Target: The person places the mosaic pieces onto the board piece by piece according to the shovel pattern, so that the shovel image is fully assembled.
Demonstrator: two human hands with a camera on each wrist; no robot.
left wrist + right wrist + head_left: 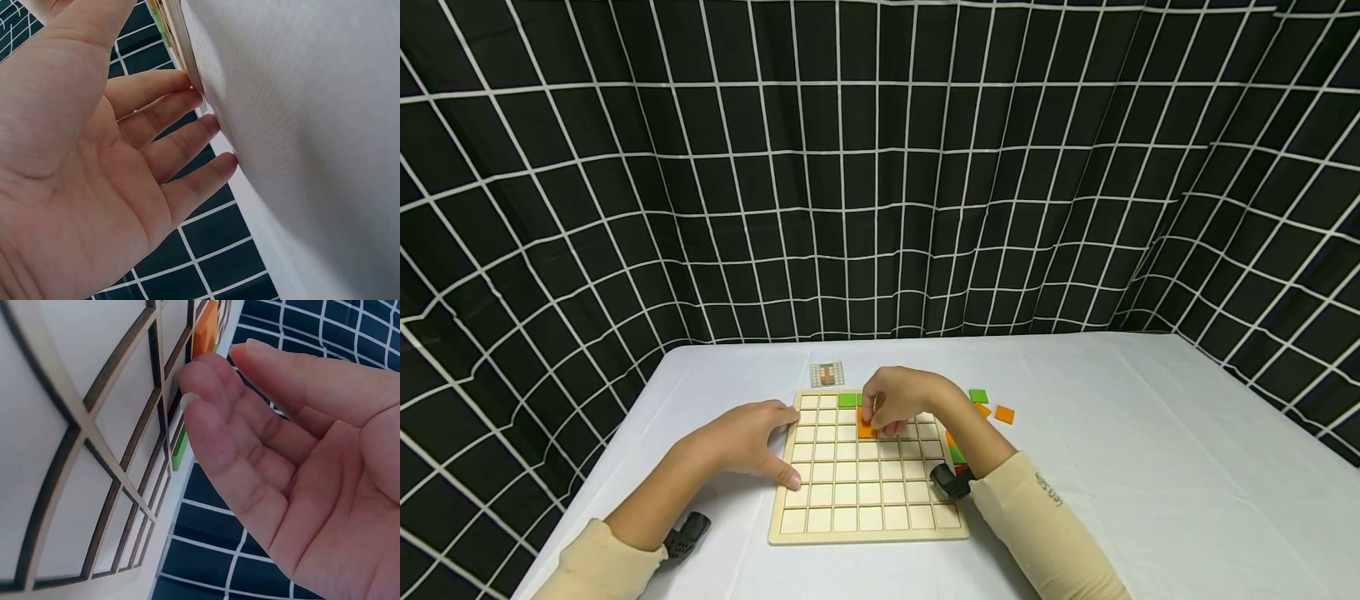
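A wooden grid board (846,472) lies on the white cloth. My left hand (741,440) spans its left edge, thumb and fingers spread and resting on the rim; in the left wrist view the straight fingers of that hand (156,137) touch the board's side and the cloth. My right hand (898,400), fingers curled, pinches at an orange tile (867,431) in the upper middle squares, its fingertips partly covering it. The right wrist view shows the curled hand (250,419) beside an orange tile (205,331). A green tile (847,400) sits in the top row.
A small pattern card (827,374) lies behind the board. Right of the board are loose tiles, among them a green one (977,396) and an orange one (1004,414); others are partly behind my right forearm. A black curtain with white grid lines (880,183) surrounds the table.
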